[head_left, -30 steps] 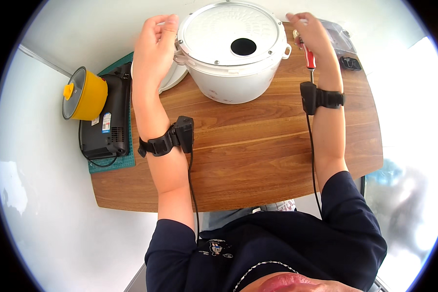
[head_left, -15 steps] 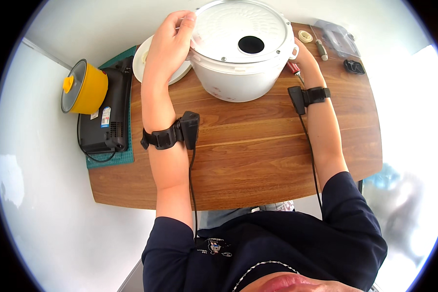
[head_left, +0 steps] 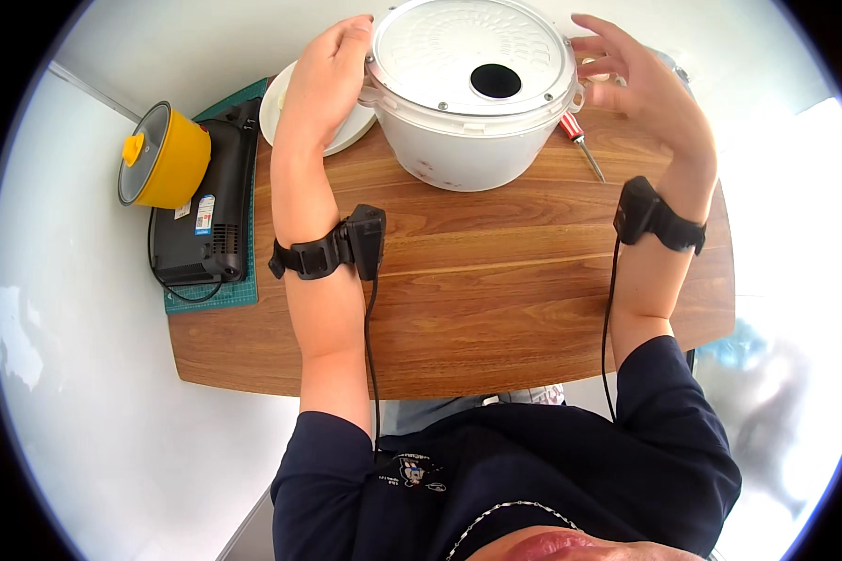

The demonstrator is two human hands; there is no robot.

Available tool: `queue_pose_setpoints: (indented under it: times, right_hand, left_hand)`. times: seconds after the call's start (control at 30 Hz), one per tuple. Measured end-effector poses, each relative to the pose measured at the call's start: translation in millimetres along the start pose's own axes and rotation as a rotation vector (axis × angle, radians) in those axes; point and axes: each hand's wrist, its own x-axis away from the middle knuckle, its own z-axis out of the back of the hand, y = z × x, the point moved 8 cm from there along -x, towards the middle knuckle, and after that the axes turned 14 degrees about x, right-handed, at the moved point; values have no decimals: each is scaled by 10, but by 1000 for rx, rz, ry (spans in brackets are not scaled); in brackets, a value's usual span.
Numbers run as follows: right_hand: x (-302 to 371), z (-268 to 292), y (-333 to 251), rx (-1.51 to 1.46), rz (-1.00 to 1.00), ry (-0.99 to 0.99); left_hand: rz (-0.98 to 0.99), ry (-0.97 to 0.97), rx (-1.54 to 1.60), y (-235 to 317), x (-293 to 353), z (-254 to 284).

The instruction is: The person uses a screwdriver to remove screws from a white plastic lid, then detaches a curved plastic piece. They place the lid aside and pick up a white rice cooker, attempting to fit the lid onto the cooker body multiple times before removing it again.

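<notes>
A white, round, bucket-like housing (head_left: 472, 154) stands at the far side of the table. Its pale flat top (head_left: 454, 61) has screws around the rim and one round black hole. My left hand (head_left: 332, 70) is closed on the housing's left side, by the lug there; some fingers are hidden behind it. At the right side, my right hand (head_left: 641, 89) is open with its fingers apart, close to the right lug, and holds nothing. A red-handled screwdriver (head_left: 572, 127) lies on the table between the housing and my right arm.
To the left, a yellow pot with a lid (head_left: 173, 159) rests on a black appliance (head_left: 201, 243) over a green cutting mat (head_left: 225, 294). A white plate (head_left: 351, 136) sits behind my left wrist. Cables run from the black wristbands along both arms. The wooden tabletop (head_left: 486, 290) has a curved front edge.
My right hand has come out from behind the housing's right side and moved right, its fingers spreading. More of the screwdriver shows. The housing has shifted slightly right and away; my left hand stays on it.
</notes>
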Motion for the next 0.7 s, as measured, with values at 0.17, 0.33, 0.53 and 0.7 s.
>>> queue_pose_setpoints:
  times: [0.17,0.33,0.53,0.7]
  right_hand:
    - [4,54,-404,158,120,-68]
    - [84,266,-196,-65,-383,-81]
    - [-1,94,290,73,-392,64]
    - [-3,-128,-3,157,-282,-55]
  left_hand:
    - [34,-34,-120,85,-1,12]
    - [155,48,-32,194,135,98]
    - [-184,74,-291,112,-26,196]
    - [-30,-129,-97,146,9,-154]
